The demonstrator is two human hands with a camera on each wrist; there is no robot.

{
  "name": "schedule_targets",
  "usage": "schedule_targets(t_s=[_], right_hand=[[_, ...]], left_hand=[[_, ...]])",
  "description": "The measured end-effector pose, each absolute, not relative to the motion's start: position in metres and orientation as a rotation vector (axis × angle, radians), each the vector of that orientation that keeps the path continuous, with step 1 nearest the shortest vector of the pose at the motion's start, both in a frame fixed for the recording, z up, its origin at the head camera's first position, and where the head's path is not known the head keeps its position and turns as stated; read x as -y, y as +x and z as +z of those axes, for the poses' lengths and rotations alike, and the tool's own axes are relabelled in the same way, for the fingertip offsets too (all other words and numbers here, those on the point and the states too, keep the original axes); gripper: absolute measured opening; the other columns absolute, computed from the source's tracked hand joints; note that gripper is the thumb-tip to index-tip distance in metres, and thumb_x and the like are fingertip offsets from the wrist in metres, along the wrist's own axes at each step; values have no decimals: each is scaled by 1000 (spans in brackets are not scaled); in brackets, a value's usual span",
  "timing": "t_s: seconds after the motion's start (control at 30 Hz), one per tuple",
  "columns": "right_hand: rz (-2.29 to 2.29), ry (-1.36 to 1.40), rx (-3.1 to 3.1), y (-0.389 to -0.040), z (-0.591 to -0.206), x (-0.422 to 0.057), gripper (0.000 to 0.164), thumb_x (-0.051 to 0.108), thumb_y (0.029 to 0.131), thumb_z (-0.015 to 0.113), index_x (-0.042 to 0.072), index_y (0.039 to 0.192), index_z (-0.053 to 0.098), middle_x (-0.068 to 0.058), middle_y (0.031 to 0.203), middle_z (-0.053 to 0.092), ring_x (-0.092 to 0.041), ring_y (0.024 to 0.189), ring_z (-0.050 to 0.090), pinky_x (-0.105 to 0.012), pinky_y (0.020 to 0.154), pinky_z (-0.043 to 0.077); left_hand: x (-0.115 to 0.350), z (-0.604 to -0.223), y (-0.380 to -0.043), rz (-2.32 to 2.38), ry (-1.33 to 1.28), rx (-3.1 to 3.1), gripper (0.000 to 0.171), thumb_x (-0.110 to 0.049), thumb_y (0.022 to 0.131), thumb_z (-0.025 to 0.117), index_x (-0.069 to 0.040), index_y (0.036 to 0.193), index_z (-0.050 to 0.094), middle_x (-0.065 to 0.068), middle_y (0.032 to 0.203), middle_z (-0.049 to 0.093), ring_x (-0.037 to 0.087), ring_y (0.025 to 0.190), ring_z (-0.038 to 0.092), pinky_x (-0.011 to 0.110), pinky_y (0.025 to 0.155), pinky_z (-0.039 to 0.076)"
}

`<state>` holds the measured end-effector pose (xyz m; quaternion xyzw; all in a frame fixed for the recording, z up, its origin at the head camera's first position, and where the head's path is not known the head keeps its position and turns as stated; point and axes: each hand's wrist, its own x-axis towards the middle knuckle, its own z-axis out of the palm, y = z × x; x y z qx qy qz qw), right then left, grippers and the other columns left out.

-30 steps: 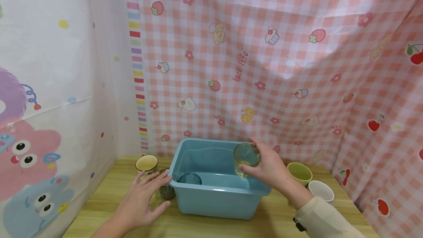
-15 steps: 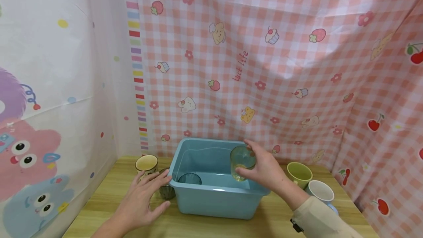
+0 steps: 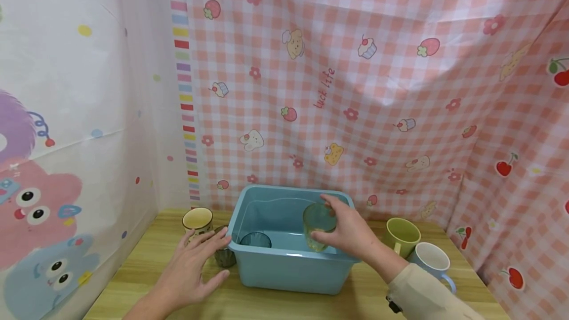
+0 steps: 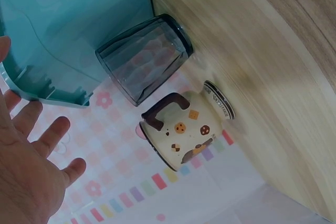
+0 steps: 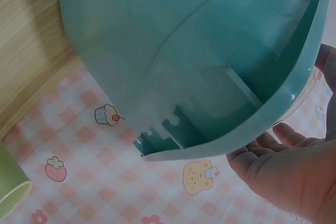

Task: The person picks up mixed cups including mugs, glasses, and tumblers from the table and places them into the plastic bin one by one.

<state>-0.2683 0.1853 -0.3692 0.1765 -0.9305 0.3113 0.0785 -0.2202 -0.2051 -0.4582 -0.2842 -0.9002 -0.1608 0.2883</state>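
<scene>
My right hand point(image 3: 353, 231) grips a clear, slightly yellowish drinking glass point(image 3: 318, 223) over the right half of a blue plastic bin point(image 3: 293, 273). The glass tilts a little and sits partly below the bin's rim. A dark tinted glass point(image 3: 256, 241) lies inside the bin at the front left, its lower part hidden by the wall. Fingers spread, my left hand point(image 3: 191, 265) is at the bin's front left corner; its fingertips look to touch the rim. Beside that corner stands another dark tinted glass point(image 4: 144, 59). In the right wrist view, the bin wall mostly hides the held glass.
Behind my left hand stands a cream mug point(image 4: 184, 132) with cookie prints and a brown handle. Right of the bin are a green mug point(image 3: 402, 236) and a white mug point(image 3: 431, 260) with a blue handle. Patterned cloth point(image 3: 311, 63) hangs behind the wooden table point(image 3: 142, 248).
My right hand has moved left and down, bringing the yellowish glass lower into the bin. More of the green and white mugs shows now. The left hand has stayed in place.
</scene>
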Motion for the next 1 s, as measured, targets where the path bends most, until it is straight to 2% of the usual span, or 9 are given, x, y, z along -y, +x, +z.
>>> schedule_targets(t_s=[0.17,0.63,1.0], right_hand=[[957,531,2800,-271,-372,-183,96,37,84,91,12,163,43,-18,151,64,-37,131,65,-49,94,62],[925,538,2844,-273,-378,-175,95,40,82,92,10,160,46,-17,148,66,-35,130,66,-55,104,58],[950,533,2894,-275,-384,-168,95,42,80,93,13,159,48,-16,147,67,-34,128,68,-53,103,59]], left_hand=[[205,-458,-220,-424,-764,2390,68,-38,86,87,-18,147,66,0,160,59,36,132,65,75,111,37],[206,-458,-219,-423,-774,2373,67,-40,87,86,-18,147,65,1,160,59,36,131,66,75,110,38],[205,-458,-219,-420,-766,2380,66,-41,87,86,-18,146,66,2,159,60,35,131,66,75,110,38]])
